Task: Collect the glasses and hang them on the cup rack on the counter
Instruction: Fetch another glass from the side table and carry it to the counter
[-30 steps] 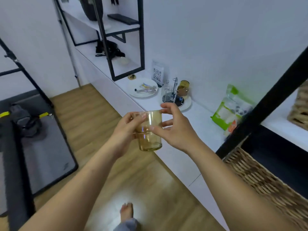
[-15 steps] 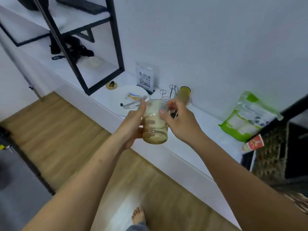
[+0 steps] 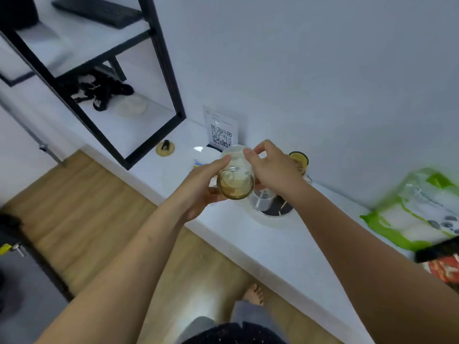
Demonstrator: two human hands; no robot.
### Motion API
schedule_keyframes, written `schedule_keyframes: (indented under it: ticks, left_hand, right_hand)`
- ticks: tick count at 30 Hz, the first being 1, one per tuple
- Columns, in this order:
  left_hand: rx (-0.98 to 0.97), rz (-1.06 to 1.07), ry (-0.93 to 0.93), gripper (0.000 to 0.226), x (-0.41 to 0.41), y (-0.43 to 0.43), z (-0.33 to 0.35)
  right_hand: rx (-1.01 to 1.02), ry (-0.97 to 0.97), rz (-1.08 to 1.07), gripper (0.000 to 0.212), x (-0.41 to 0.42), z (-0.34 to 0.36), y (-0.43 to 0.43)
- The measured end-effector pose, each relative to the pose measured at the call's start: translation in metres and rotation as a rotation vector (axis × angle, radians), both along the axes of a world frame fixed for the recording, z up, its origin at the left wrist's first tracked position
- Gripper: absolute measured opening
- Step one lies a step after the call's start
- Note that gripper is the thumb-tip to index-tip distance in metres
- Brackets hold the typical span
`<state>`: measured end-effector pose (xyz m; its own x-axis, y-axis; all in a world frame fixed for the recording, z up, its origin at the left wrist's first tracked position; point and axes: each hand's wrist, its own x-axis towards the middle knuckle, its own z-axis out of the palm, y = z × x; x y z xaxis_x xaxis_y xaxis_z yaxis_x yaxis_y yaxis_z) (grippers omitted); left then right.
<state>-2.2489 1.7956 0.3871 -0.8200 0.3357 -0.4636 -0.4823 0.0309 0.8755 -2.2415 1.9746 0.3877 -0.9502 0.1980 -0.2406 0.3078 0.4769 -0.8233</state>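
An amber-tinted glass (image 3: 235,182) is held between both hands above the white counter (image 3: 293,244), tipped so its base faces me. My left hand (image 3: 198,187) grips its left side and my right hand (image 3: 270,167) pinches its far rim. Just below and right of it stands the cup rack (image 3: 272,207), a dark round base on a white dish, mostly hidden by my right hand. A clear glass (image 3: 260,202) hangs upside down on its near side. A second amber glass (image 3: 299,161) hangs on the rack's far side by the wall.
A white plate (image 3: 206,153) lies behind my left hand, a QR-code sign (image 3: 221,131) leans on the wall, and a small gold dish (image 3: 165,148) sits left of it. A black-framed shelf (image 3: 159,70) stands at left. A green bag (image 3: 419,212) lies at right.
I have come closer to the counter. The glass has been tipped from upright so its base faces me, and both hands have carried it forward over the rack.
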Motion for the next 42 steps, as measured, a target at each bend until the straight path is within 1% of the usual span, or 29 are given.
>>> schedule_keyframes:
  ticks: [3, 4, 6, 8, 11, 14, 18, 21, 24, 26, 31, 36, 39, 40, 42]
  left_hand:
    - [0.049, -0.001, -0.039, 0.086, -0.031, -0.002, -0.006]
    - [0.078, -0.013, -0.058, 0.091, -0.040, 0.001, -0.009]
    - [0.121, -0.041, -0.079, 0.082, -0.056, 0.009, -0.018]
    - [0.111, -0.060, -0.090, 0.072, -0.075, 0.020, -0.028]
    - [0.089, -0.097, -0.137, 0.071, -0.106, 0.034, -0.047]
    - [0.061, -0.155, -0.166, 0.073, -0.134, 0.047, -0.066]
    - [0.010, -0.217, -0.183, 0.071, -0.162, 0.057, -0.085]
    - [-0.057, -0.307, -0.194, 0.072, -0.180, 0.064, -0.098]
    - [-0.160, -0.411, -0.200, 0.068, -0.190, 0.069, -0.109]
    - [-0.188, -0.453, -0.208, 0.063, -0.193, 0.071, -0.117]
    - [-0.231, -0.501, -0.193, 0.058, -0.198, 0.075, -0.130]
    - [-0.298, -0.556, -0.143, 0.065, -0.198, 0.074, -0.140]
    - [-0.306, -0.554, -0.160, 0.057, -0.196, 0.076, -0.149]
    - [-0.306, -0.552, -0.172, 0.058, -0.195, 0.077, -0.153]
    - [-0.298, -0.547, -0.201, 0.072, -0.193, 0.079, -0.161]
  right_hand:
    - [-0.063, -0.052, -0.005, 0.032, -0.038, -0.002, 0.009]
    - [-0.079, -0.076, -0.013, 0.032, -0.047, -0.002, 0.013]
    - [-0.116, -0.148, -0.023, 0.036, -0.064, -0.008, 0.023]
    - [-0.132, -0.214, -0.040, 0.044, -0.079, -0.017, 0.034]
    - [-0.124, -0.277, -0.109, 0.050, -0.097, -0.030, 0.047]
    - [-0.116, -0.296, -0.189, 0.052, -0.107, -0.035, 0.053]
    - [-0.002, -0.252, -0.154, 0.044, -0.116, -0.033, 0.056]
    - [0.098, -0.194, -0.157, 0.041, -0.124, -0.032, 0.059]
    - [0.177, -0.249, -0.119, 0.038, -0.129, -0.036, 0.060]
    - [0.231, -0.279, -0.087, 0.036, -0.132, -0.039, 0.059]
    - [0.255, -0.312, -0.102, 0.031, -0.136, -0.042, 0.062]
    - [0.261, -0.359, -0.091, 0.029, -0.132, -0.043, 0.062]
    - [0.303, -0.400, -0.069, 0.027, -0.129, -0.053, 0.059]
    - [0.308, -0.410, -0.066, 0.028, -0.130, -0.055, 0.058]
    - [0.314, -0.447, -0.035, 0.030, -0.131, -0.058, 0.055]
